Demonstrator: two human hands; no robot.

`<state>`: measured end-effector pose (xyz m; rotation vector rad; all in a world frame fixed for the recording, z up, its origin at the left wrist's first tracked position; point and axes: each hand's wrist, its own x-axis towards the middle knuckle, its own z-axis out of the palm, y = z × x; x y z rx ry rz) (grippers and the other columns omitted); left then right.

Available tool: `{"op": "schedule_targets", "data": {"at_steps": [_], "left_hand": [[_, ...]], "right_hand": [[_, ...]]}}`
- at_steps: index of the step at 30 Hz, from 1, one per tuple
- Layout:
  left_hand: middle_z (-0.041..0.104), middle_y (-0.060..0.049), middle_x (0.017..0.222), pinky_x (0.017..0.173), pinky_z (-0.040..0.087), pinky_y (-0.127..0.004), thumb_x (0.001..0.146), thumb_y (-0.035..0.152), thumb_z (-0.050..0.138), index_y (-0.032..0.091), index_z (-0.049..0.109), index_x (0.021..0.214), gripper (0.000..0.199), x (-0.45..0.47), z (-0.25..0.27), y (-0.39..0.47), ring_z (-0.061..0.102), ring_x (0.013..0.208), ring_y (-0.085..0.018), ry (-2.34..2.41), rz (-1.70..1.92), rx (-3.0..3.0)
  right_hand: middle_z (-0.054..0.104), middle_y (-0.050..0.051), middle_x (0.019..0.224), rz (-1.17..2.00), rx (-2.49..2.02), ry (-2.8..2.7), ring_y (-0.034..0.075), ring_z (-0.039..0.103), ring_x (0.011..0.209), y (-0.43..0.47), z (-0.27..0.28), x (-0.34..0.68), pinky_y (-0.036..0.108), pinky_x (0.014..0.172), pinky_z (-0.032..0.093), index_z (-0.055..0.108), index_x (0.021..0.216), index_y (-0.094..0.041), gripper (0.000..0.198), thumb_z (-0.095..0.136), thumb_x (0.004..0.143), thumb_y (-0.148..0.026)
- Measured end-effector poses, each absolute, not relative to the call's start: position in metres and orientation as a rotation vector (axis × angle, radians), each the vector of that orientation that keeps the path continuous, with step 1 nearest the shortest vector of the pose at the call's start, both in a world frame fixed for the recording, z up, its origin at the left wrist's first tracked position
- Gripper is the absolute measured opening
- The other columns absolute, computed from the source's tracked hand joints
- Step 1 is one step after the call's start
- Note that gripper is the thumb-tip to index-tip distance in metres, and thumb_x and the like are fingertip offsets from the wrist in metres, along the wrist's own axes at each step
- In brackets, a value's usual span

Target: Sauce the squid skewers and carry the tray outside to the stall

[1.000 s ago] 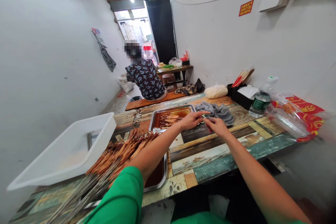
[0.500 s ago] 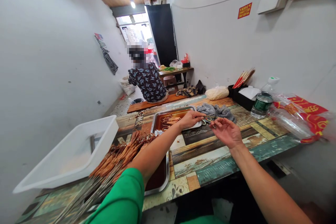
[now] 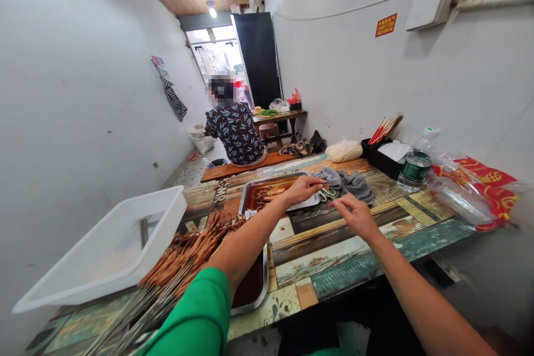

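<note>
While my left hand is above the right end of the sauce tray, its thumb and fingers are pressed together on what look like thin metal sticks, whose ends poke out beyond the tray's right rim. My right hand is to the right of the tray and nearer me, fingertips bunched; whether they grip anything, I cannot tell. Pale loops and a grey cloth show just right of the tray. To do this well, I judge, the left pinch should be small and firm, holding the sticks level while the right fingers work close to their ends. My left forearm passes between the tray and me, beside the heaped skewers at the tray's near left, so a low elbow could snag them.
</note>
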<state>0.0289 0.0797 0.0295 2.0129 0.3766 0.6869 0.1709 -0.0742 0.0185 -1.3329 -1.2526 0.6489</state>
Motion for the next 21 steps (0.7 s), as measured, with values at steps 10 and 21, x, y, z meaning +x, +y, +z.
{"op": "schedule_targets", "data": {"at_steps": [10, 21], "left_hand": [[0.073, -0.008, 0.084, 0.080, 0.049, -0.028, 0.072, 0.055, 0.070, 0.011, 0.076, 0.088, 0.048, 0.027, 0.034, 0.067, 0.065, 0.080, -0.018, 0.466, 0.726, 1.913], [0.073, -0.008, 0.079, 0.067, 0.047, -0.024, 0.082, 0.043, 0.064, 0.012, 0.077, 0.089, 0.034, 0.036, 0.015, 0.066, 0.063, 0.070, -0.016, 0.431, 0.888, 2.101]], "right_hand": [[0.027, -0.008, 0.039, 1.105, -1.172, -0.930, 0.011, 0.033, 0.042, -0.044, -0.006, 0.184, 0.030, 0.048, 0.040, 0.053, 0.052, -0.023, 0.038, 0.071, 0.060, -0.056], [0.035, -0.003, 0.050, 1.145, -0.886, -0.798, 0.020, 0.051, 0.061, -0.070, 0.037, 0.191, 0.045, 0.082, 0.050, 0.072, 0.097, -0.025, 0.041, 0.039, 0.087, -0.048]]}}
